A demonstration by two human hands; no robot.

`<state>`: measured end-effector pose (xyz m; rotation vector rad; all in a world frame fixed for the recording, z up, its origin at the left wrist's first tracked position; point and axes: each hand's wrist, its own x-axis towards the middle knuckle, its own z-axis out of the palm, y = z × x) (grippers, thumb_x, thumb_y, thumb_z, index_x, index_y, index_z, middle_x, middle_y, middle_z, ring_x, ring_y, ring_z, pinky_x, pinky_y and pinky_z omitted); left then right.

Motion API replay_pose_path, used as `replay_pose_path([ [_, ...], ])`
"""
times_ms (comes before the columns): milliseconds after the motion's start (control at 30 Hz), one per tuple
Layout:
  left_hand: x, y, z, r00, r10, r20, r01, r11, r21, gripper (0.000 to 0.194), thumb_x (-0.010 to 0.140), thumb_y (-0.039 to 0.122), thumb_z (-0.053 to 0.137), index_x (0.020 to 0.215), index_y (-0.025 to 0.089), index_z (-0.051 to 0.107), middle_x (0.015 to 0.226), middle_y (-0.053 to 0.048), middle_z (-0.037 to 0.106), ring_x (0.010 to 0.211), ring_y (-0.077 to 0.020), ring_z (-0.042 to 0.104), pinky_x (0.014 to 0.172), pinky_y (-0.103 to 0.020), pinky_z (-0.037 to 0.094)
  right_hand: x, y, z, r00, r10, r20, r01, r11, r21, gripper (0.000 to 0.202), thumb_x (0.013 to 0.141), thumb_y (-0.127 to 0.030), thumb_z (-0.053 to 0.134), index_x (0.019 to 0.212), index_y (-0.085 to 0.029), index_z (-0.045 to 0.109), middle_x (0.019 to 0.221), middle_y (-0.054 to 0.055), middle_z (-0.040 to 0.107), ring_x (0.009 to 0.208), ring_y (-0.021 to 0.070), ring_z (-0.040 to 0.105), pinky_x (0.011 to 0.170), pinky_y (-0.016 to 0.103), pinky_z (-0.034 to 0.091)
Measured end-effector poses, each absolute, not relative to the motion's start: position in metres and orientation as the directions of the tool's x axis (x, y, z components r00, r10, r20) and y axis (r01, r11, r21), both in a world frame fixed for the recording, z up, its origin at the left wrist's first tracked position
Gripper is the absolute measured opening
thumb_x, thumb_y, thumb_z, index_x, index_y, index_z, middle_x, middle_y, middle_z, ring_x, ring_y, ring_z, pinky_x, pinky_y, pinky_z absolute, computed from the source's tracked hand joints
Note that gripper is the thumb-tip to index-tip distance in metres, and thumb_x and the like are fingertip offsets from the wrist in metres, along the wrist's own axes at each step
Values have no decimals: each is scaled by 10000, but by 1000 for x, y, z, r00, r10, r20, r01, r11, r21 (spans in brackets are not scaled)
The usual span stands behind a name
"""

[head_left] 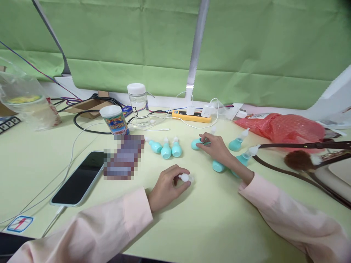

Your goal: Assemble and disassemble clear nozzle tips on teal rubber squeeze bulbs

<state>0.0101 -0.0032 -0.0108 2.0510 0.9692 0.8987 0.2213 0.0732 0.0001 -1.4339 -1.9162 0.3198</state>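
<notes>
Head view is showing my two bare hands working above a pale yellow-green worktop (219, 223), both arms reaching up from the lower corners of the frame in pale pink sleeves (93, 223). My left hand (168, 187), just below the centre, is pinching a small white-and-clear plastic nozzle piece (185, 178) between thumb and fingers, its clear end pointing right. My right hand (216, 148), right of centre, is closing its thumb and fingers on the end of a turquoise rounded bulb (195, 143), which is sticking out to the left of my fingertips.

Three turquoise bulbs with whitish tips (166, 150) are resting side by side near the middle of the frame, the leftmost one tilting. Another turquoise bulb (218, 166) is lying below my right hand, its upper part hiding behind it. To the right, a turquoise bulb with a clear nozzle (235, 144) is leaning rightward, and a second nozzle-fitted bulb (242, 159) is lying partly behind my right wrist.

Left of centre, a black-screened smartphone (82, 179) is lying beside a pixelated patch (124, 160). Behind them, a colourful printed paper cup (116, 122) and a clear bottle with a white lid (138, 106) are standing. Farther right, a yellow power strip (181, 116) is holding white plugs, and a red plastic bag (287, 128) is slumping at the right.
</notes>
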Motion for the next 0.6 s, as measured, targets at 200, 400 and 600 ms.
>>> replay_pose_path([
  [200, 9, 1, -13, 422, 881, 215, 218, -329, 919, 250, 754, 299, 535, 957, 159, 579, 811, -36, 541, 682, -118, 505, 623, -234, 423, 217, 71, 1, -157, 883, 442, 777, 387, -497, 217, 660, -229, 575, 873, -191, 559, 896, 41, 623, 666, 175, 605, 650, 316, 476],
  [400, 9, 2, -8, 291, 924, 249, 124, -295, 947, 194, 695, 301, 608, 771, 124, 630, 693, -19, 532, 624, -109, 482, 555, -216, 400, 197, 33, 33, -227, 860, 458, 754, 452, -476, 226, 670, -345, 581, 800, -161, 604, 736, 42, 633, 624, 152, 572, 629, 277, 454],
  [600, 6, 0, -7, 251, 935, 250, 80, -277, 958, 186, 703, 304, 600, 748, 130, 649, 679, -29, 552, 645, -129, 505, 549, -225, 396, 171, 5, 39, -599, 796, 83, 547, 483, -684, 249, 693, -393, 562, 754, -165, 639, 557, -14, 548, 486, 78, 420, 462, 201, 346],
])
